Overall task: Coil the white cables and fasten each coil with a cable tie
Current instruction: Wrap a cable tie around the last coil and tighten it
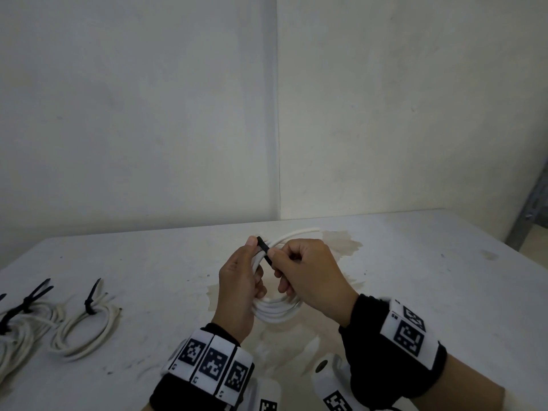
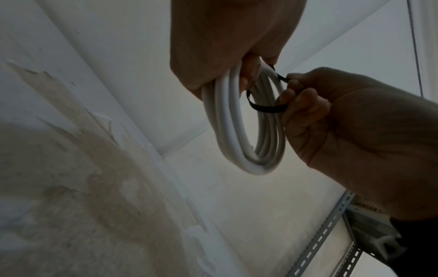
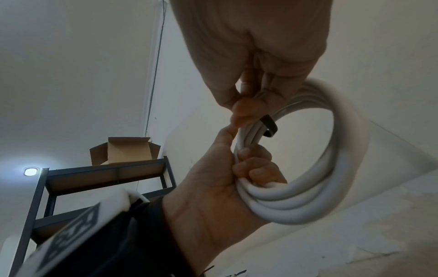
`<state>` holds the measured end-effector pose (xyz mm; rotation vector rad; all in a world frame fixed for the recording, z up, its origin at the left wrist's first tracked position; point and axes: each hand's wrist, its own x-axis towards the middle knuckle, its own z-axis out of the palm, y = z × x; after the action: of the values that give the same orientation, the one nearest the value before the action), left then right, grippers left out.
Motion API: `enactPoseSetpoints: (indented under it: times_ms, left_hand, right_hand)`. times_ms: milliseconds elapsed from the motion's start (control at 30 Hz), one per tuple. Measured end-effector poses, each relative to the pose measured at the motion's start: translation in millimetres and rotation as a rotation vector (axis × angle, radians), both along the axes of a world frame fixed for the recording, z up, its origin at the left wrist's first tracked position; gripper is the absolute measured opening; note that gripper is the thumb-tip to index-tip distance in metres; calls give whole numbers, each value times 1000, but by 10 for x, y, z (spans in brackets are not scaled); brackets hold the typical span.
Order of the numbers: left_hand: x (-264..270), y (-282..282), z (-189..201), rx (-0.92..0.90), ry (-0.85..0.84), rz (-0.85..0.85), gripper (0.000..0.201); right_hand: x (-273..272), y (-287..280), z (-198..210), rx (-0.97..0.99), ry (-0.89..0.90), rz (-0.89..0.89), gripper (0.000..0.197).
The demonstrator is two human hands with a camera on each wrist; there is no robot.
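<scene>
Behind the left hand [image 3: 213,187], a cardboard box [image 3: 124,150] (right-wrist view only)

— What do you have around you?
— You face two pale wall panels [image 1: 139,114] meeting at a vertical seam, behind a scuffed white table [image 1: 415,292].
— Anything else?
— Dark metal shelving [image 3: 106,174] carries an open cardboard box [image 3: 125,151] beside a lit ceiling lamp [image 3: 30,171].

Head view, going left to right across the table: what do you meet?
Tied cable bundle at the left edge → second tied coil → left hand gripping the white coil → black cable tie → right hand pinching the tie.
</scene>
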<state>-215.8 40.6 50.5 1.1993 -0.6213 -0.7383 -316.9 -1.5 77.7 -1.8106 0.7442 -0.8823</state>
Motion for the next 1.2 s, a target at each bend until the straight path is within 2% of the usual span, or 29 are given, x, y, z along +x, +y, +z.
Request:
enactPoseSetpoints:
  times_ms: [333, 500, 767, 1200]
  left_hand:
    - [5, -11, 6, -21, -42, -3, 33]
    - [-32, 5, -21, -39, -143, -23, 27]
    - [50, -14, 42, -31, 2, 20, 33]
    - [39, -11, 28, -32, -29, 15, 35]
  right_hand:
    - [-4, -36, 2, -1, -15, 29, 32]
    - [43, -27, -46, -19, -31, -18, 32]
    - [64, 2, -31, 2, -63, 23, 30]
    - [78, 8, 0, 18, -52, -1, 34]
